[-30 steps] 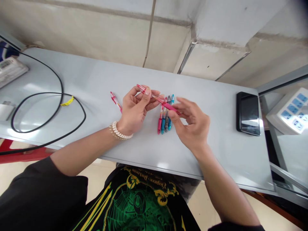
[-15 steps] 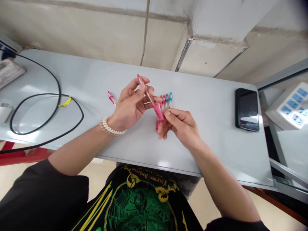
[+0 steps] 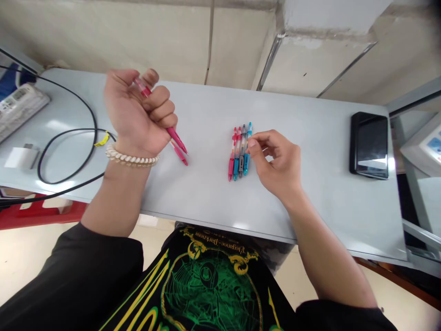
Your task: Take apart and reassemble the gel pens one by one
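My left hand [image 3: 141, 110] is raised at the left, its fingers wrapped round a pink click pen [image 3: 177, 140] with the tip pointing down to the right. The thumb lies by the pen's top end. Just below it, partly hidden by the hand, a second pink pen [image 3: 179, 154] lies on the table. My right hand [image 3: 275, 161] is curled beside a row of pens, thumb and forefinger tips together, no object visible between them. In that row lie a pink pen [image 3: 231, 166], a teal pen with a red top [image 3: 236, 165], a grey pen [image 3: 241, 162] and a blue pen [image 3: 246, 161].
A looped black cable [image 3: 51, 180] with a yellow tag [image 3: 102, 139] spreads over the left of the grey table [image 3: 206, 197]. A white plug adapter [image 3: 21, 157] and a power strip [image 3: 22, 108] lie beyond it. A black device with a screen [image 3: 369, 145] sits at the right.
My left hand has carried the pink pen left and turned it over inside a closed grip. My right hand has let go of that pen and moved slightly right.
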The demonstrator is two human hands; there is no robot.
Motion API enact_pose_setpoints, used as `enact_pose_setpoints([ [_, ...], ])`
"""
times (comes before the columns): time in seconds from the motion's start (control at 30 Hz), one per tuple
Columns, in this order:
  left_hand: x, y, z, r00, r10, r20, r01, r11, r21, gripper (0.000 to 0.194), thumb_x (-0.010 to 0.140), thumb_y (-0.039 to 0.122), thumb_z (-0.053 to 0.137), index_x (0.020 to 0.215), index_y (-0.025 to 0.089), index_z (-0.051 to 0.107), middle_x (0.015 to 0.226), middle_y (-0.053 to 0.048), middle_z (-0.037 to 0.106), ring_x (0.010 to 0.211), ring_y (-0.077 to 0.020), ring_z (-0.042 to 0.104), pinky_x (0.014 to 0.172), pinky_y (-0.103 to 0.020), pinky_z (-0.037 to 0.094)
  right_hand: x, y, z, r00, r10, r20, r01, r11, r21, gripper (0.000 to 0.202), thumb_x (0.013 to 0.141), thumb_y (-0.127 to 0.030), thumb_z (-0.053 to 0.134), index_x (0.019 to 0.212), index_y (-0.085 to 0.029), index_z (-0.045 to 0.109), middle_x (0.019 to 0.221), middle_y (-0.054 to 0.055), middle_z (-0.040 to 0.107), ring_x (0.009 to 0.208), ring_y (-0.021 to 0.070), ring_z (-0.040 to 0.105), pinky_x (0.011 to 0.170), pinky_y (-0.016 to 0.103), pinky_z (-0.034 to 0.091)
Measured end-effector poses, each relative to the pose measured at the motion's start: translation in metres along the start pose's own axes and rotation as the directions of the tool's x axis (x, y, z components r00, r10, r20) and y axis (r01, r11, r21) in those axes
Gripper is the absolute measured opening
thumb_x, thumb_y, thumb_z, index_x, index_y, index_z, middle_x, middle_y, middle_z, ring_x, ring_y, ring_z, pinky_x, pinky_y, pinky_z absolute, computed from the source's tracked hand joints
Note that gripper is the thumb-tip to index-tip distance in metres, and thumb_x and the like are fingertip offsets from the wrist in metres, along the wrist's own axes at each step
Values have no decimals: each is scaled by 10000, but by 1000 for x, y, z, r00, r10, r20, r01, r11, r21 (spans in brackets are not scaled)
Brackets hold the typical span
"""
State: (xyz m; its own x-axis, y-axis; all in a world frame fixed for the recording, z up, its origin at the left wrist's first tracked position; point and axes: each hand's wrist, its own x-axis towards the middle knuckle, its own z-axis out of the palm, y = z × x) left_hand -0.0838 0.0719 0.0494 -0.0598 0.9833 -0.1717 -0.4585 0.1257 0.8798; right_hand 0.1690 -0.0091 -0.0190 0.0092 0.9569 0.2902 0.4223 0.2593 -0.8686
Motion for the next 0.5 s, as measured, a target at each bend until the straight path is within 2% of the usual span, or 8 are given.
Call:
enact_pose_setpoints([
  [0.07,1,1,-8,999,40,-23,-39,997,60,410,1086,451,300,803,237,505,605,41,208,471,-122,146,462,-283,186,2,6,0,1000,0,4,1,994,-111,173,1020,-384,610,979,-232,681,866,22,732,725,159,652,658,304,512],
  [0.13,1,-1,-18,995,84,-48,-76,986,151,274,1035,461,483,847,262,484,666,17,368,522,-146,335,535,-309,323,4,11,0,1000,18,17,-14,972,-236,115,987,-302,605,1021,-226,686,890,29,738,720,168,630,679,321,500],
  [0.17,-1,-5,-25,992,110,-61,-96,975,198,211,974,394,606,880,276,459,713,17,431,565,-156,415,580,-317,367,5,12,-1,999,35,28,-25,956,-292,116,974,-274,602,1030,-222,689,906,37,743,732,177,631,698,333,498],
  [0.27,-9,-21,-49,954,254,-157,-178,905,387,503,790,183,787,1079,334,405,821,64,532,617,-146,494,683,-323,441,7,12,-3,994,88,72,-51,911,-408,137,966,-256,588,1038,-207,694,965,70,754,797,214,651,759,369,497],
  [0.33,-19,-32,-67,957,258,-131,-149,828,540,647,797,197,806,1254,329,367,836,55,545,700,-162,572,809,-364,505,7,11,-4,987,126,102,-66,884,-463,176,973,-263,578,1085,-196,696,999,93,753,815,233,655,775,385,494],
  [0.4,-32,-40,-81,962,242,-123,-70,659,748,694,837,302,833,1372,298,391,1054,-40,592,917,-218,652,922,-445,544,6,9,-5,979,162,126,-76,855,-513,220,974,-256,574,1142,-185,698,1002,105,743,798,238,647,771,389,486],
  [0.47,-45,-43,-88,959,267,-96,-31,434,900,723,860,416,838,1450,281,444,1302,-133,524,1098,-291,657,1017,-540,548,4,9,-5,972,179,151,-71,839,-539,256,968,-239,581,1189,-185,698,973,98,728,778,234,638,775,386,477],
  [0.5,-52,-45,-88,960,273,-64,-32,332,943,713,877,453,819,1476,280,472,1333,-150,501,1145,-321,648,1035,-575,548,4,8,-5,969,180,171,-62,842,-536,260,969,-238,585,1198,-192,700,952,89,720,776,230,637,779,381,473],
])
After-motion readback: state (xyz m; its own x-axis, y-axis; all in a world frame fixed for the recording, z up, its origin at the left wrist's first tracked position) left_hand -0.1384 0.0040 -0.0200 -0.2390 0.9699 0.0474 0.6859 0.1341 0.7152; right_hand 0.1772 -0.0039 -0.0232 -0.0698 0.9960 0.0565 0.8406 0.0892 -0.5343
